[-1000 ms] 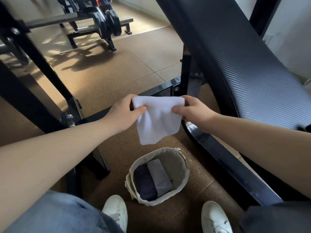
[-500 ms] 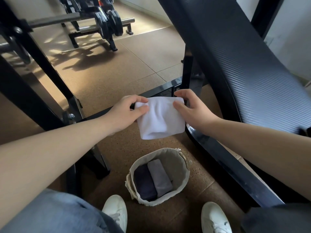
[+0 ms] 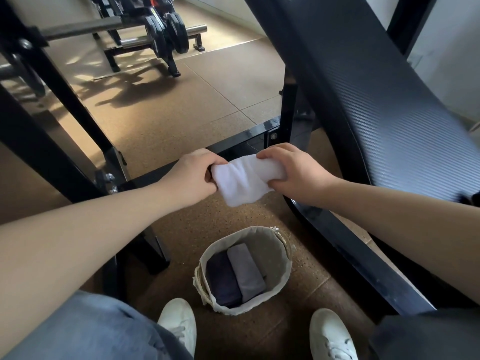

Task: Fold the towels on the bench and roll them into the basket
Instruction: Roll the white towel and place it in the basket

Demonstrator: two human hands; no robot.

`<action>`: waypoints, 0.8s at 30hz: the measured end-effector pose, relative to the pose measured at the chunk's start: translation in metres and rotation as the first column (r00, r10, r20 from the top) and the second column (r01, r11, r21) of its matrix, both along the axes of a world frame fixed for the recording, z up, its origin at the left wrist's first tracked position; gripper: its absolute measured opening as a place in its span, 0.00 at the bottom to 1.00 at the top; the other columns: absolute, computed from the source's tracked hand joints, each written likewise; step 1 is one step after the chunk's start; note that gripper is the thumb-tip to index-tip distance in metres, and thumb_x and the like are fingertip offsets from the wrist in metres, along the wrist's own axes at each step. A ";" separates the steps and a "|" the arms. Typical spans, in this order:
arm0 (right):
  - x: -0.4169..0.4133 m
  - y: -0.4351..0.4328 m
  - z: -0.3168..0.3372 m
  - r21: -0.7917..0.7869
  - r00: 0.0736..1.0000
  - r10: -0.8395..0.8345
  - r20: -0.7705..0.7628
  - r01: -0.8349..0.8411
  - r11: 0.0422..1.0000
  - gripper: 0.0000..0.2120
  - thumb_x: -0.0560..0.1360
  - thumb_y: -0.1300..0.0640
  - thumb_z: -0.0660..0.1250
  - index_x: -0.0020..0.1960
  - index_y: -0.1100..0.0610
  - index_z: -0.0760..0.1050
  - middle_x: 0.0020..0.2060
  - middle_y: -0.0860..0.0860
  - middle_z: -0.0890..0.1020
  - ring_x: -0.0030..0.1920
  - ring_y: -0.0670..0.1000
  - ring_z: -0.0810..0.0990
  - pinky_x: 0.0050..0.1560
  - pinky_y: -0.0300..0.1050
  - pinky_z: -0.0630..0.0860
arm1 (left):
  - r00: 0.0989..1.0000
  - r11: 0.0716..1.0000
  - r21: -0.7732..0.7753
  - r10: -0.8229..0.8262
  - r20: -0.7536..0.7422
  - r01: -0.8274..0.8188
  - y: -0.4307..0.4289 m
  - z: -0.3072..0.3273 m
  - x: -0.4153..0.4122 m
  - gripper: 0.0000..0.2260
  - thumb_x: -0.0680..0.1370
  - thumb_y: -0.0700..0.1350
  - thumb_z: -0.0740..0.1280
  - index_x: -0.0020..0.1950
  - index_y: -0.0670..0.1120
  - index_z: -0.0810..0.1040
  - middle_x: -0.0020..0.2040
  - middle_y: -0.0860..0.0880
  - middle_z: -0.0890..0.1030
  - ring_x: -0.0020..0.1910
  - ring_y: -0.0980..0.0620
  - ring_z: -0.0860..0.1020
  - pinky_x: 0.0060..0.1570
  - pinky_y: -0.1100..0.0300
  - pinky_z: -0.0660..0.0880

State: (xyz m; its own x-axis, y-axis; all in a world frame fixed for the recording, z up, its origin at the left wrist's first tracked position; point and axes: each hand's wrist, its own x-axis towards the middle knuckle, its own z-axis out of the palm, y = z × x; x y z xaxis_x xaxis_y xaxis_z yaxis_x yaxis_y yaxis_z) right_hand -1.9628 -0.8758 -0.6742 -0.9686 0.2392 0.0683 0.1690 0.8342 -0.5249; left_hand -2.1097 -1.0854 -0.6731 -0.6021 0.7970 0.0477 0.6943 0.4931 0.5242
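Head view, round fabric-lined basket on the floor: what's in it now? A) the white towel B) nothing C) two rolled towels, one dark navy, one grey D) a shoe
C: the round fabric-lined basket holds a dark navy rolled towel beside a grey rolled towel, while the white towel is above it, gripped by the left hand and right hand.

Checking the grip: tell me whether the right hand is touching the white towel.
Touching. In the head view the right hand grips the white towel, fingers curled over its top edge and thumb beneath.
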 end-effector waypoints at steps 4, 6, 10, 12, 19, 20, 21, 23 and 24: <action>0.003 0.003 0.001 -0.014 0.999 -0.041 -0.032 0.041 0.999 0.26 0.71 0.59 0.74 0.67 0.48 0.75 0.62 0.48 0.76 0.60 0.49 0.74 0.57 0.41 0.69 | 0.999 0.999 -0.009 0.041 0.010 -0.041 -0.001 0.003 0.002 0.09 0.80 0.42 0.67 0.53 0.56 0.81 0.39 0.62 0.76 0.36 0.70 0.75 0.37 0.70 0.70; 0.004 0.000 0.001 -0.015 0.999 -0.030 -0.034 0.030 0.999 0.23 0.71 0.59 0.74 0.65 0.48 0.76 0.59 0.46 0.77 0.56 0.47 0.74 0.55 0.41 0.71 | 0.996 0.999 -0.035 0.031 0.079 -0.028 -0.001 0.001 0.004 0.11 0.80 0.40 0.65 0.55 0.55 0.81 0.43 0.62 0.78 0.39 0.66 0.76 0.39 0.70 0.69; 0.003 -0.006 0.002 -0.059 0.999 -0.031 -0.039 0.028 0.998 0.22 0.71 0.58 0.74 0.63 0.49 0.76 0.53 0.44 0.78 0.52 0.46 0.77 0.50 0.41 0.76 | 0.988 0.993 -0.088 -0.065 0.139 0.078 0.003 -0.007 0.006 0.14 0.83 0.49 0.64 0.68 0.54 0.76 0.59 0.57 0.80 0.55 0.59 0.77 0.48 0.68 0.71; 0.003 -0.009 0.003 -0.073 0.999 -0.022 -0.039 0.019 0.997 0.21 0.71 0.56 0.75 0.62 0.48 0.75 0.52 0.43 0.80 0.51 0.45 0.79 0.49 0.42 0.79 | 0.984 0.991 -0.088 -0.086 0.157 0.101 0.003 -0.011 0.006 0.22 0.81 0.59 0.64 0.73 0.53 0.72 0.62 0.57 0.77 0.60 0.58 0.75 0.49 0.68 0.70; 0.001 -0.015 0.009 -0.196 0.999 0.045 -0.002 -0.045 0.980 0.19 0.71 0.51 0.77 0.59 0.44 0.76 0.50 0.39 0.80 0.51 0.41 0.80 0.52 0.46 0.82 | 0.971 0.981 -0.117 -0.129 0.199 0.155 0.003 -0.009 0.010 0.34 0.70 0.59 0.77 0.73 0.57 0.68 0.55 0.62 0.77 0.53 0.62 0.77 0.44 0.68 0.72; 0.001 -0.014 0.009 -0.223 0.999 0.049 0.014 -0.044 0.974 0.18 0.71 0.51 0.77 0.59 0.44 0.76 0.50 0.39 0.80 0.51 0.42 0.80 0.53 0.47 0.82 | 0.972 0.975 -0.137 -0.146 0.182 0.172 0.002 -0.009 0.009 0.34 0.70 0.57 0.78 0.73 0.57 0.69 0.55 0.61 0.78 0.52 0.61 0.78 0.44 0.67 0.73; 0.002 -0.012 0.008 -0.260 0.999 0.045 0.023 -0.037 0.965 0.18 0.72 0.51 0.77 0.59 0.44 0.76 0.51 0.40 0.81 0.52 0.42 0.81 0.54 0.48 0.82 | 0.973 0.972 -0.151 -0.157 0.168 0.182 0.000 -0.009 0.008 0.32 0.71 0.56 0.77 0.72 0.57 0.69 0.54 0.60 0.79 0.50 0.61 0.79 0.43 0.67 0.73; 0.002 -0.010 0.005 -0.332 0.999 0.032 0.028 -0.021 0.943 0.17 0.73 0.51 0.77 0.59 0.46 0.77 0.51 0.42 0.81 0.52 0.44 0.81 0.55 0.51 0.82 | 0.977 0.970 -0.171 -0.148 0.156 0.175 0.000 -0.007 0.008 0.28 0.71 0.52 0.74 0.70 0.57 0.71 0.50 0.58 0.80 0.45 0.59 0.79 0.39 0.66 0.73; 0.002 -0.009 0.004 -0.351 0.999 0.032 0.028 -0.020 0.936 0.17 0.73 0.51 0.76 0.60 0.47 0.77 0.51 0.44 0.82 0.52 0.44 0.81 0.55 0.52 0.82 | 0.980 0.968 -0.187 -0.142 0.142 0.168 0.001 -0.006 0.009 0.25 0.71 0.51 0.73 0.68 0.57 0.72 0.48 0.57 0.80 0.43 0.58 0.79 0.36 0.64 0.73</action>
State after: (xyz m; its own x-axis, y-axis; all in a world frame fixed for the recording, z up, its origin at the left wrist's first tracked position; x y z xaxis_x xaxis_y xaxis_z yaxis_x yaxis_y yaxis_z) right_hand -1.9610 -0.8850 -0.6703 -0.9750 0.2173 -0.0468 0.1717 0.6027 -0.7793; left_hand -2.1008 -1.0846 -0.6788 -0.4615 0.8669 -0.1885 0.7044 0.4873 0.5161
